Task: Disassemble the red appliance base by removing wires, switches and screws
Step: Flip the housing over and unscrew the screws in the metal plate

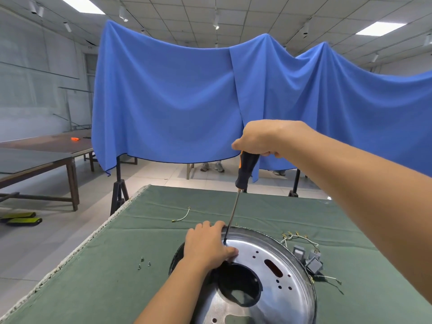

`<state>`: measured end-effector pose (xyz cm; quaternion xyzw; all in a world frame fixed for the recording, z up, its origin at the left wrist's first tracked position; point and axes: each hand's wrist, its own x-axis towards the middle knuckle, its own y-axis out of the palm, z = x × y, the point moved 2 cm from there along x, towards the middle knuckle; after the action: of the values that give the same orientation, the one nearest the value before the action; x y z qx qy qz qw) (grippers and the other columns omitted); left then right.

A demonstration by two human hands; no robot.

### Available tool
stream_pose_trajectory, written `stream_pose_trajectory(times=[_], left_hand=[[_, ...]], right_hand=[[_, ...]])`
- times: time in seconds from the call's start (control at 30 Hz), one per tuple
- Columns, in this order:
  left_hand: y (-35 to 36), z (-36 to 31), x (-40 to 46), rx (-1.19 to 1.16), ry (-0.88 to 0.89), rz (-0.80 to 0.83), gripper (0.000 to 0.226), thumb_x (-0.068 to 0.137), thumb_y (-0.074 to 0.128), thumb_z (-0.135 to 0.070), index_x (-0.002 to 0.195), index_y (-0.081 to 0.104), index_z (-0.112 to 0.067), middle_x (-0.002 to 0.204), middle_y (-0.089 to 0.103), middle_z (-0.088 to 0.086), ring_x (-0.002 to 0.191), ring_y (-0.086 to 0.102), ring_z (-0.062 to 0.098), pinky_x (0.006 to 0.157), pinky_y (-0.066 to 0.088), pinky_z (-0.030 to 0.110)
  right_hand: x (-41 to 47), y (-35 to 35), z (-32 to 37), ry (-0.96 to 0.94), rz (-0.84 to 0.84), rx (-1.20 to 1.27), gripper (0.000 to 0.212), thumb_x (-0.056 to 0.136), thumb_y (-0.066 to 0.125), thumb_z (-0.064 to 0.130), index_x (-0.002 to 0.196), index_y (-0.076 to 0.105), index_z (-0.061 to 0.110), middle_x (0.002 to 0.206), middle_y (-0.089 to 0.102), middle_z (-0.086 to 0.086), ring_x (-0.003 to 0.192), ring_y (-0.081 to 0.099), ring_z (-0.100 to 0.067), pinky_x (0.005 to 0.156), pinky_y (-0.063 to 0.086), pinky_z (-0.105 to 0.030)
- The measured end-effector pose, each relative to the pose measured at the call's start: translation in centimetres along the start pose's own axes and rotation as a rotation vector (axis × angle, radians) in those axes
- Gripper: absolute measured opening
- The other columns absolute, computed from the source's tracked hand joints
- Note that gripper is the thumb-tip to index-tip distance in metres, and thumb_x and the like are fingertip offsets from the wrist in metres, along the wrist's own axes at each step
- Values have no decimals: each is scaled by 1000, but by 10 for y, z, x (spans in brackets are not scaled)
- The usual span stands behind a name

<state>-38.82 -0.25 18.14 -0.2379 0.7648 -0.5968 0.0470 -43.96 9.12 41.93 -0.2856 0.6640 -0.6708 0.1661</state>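
From the head camera, the right hand [261, 139] is curling its fingers around the top of a screwdriver [246, 169] with a smooth black-and-orange handle; its thin steel shaft is slanting down to the shiny, round metal plate of the appliance base [268, 265], lying at the table's near edge and cut off at the bottom. The left hand [208, 244] is pressing on the plate's rim, fingers loosely bent, hiding the tip. Three small screws [143, 263] are lying on the green cloth [117, 265] towards its left edge, a loose wire [182, 216] farther back, and grey switches [308, 259] with wires just right of the base.
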Motion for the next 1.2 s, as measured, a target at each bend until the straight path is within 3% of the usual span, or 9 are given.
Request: stream_pose_trajectory(times=[0.23, 0.3, 0.37, 0.47, 0.7, 0.83, 0.97, 1.1, 1.2], left_hand=[[-1, 0, 0, -7, -2, -6, 72, 76, 60, -61, 137, 39, -30, 129, 50, 2, 120, 45, 22, 97, 33, 36], [-1, 0, 0, -14, 1, -11, 71, 76, 60, -60, 137, 39, -31, 128, 51, 1, 119, 45, 22, 97, 33, 36], [-1, -1, 0, -13, 4, -11, 70, 77, 60, -59, 137, 39, -31, 127, 51, 1, 119, 46, 22, 97, 33, 36], [-1, -1, -1, -12, -1, -10, 69, 76, 61, -58, 136, 40, -30, 126, 52, 1, 118, 46, 22, 96, 34, 35], [-1, 0, -1, -3, -7, -11, 66, 77, 61, -58, 133, 41, -30, 125, 52, 1, 117, 46, 23, 94, 33, 35], [-2, -1, -1, -4, -8, -15, 64, 77, 61, -57, 131, 43, -29, 124, 52, 1, 116, 46, 23, 93, 33, 35], [-2, 0, 0, 6, -10, -9, 63, 79, 59, -58, 132, 42, -29, 124, 52, 2, 117, 46, 23, 94, 34, 36], [-3, 0, 0, -2, -4, -17, 61, 80, 59, -57, 131, 43, -29, 122, 54, 1, 115, 48, 23, 93, 36, 36], [-2, 0, 0, -8, -7, -21, 60, 80, 60, -56, 131, 44, -28, 122, 54, 1, 115, 48, 23, 92, 36, 36]], right_hand=[[-2, 0, -11, 21, 121, 121, 24, 72, 68, 36, 69, 60, 14, 47, 55, -4, 45, 53, -21, 48, 49, -25], [-4, 3, -12, 69, 46, -16, 39, 84, 57, 49, 63, 54, 16, 36, 51, 1, 44, 51, -18, 52, 42, -26], [-4, 5, -8, 51, -40, -93, 43, 97, 41, 38, 62, 47, 14, 43, 50, -2, 49, 44, -19, 54, 35, -27], [-1, 4, -4, -3, -43, 10, 32, 95, 41, 22, 65, 44, 10, 52, 45, -5, 44, 38, -20, 46, 31, -23], [-1, 6, -1, -74, 114, 320, 29, 80, 64, 40, 73, 58, 13, 50, 49, 1, 40, 49, -17, 39, 44, -19], [-6, 5, 11, 15, -1, 184, 33, 83, 56, 45, 66, 52, 17, 33, 50, 5, 29, 48, -12, 43, 37, -17], [-3, 5, 20, -5, -105, 79, 59, 90, 41, 66, 61, 45, 15, 42, 49, 3, 48, 45, -15, 53, 30, -29], [1, 2, 13, -40, 49, 272, 46, 95, 49, 45, 64, 44, 11, 27, 35, 6, 24, 33, -12, 37, 29, -16], [-1, -6, 3, -88, 204, 322, 24, 89, 62, 32, 79, 62, 10, 46, 53, 1, 37, 48, -14, 42, 43, -19]])
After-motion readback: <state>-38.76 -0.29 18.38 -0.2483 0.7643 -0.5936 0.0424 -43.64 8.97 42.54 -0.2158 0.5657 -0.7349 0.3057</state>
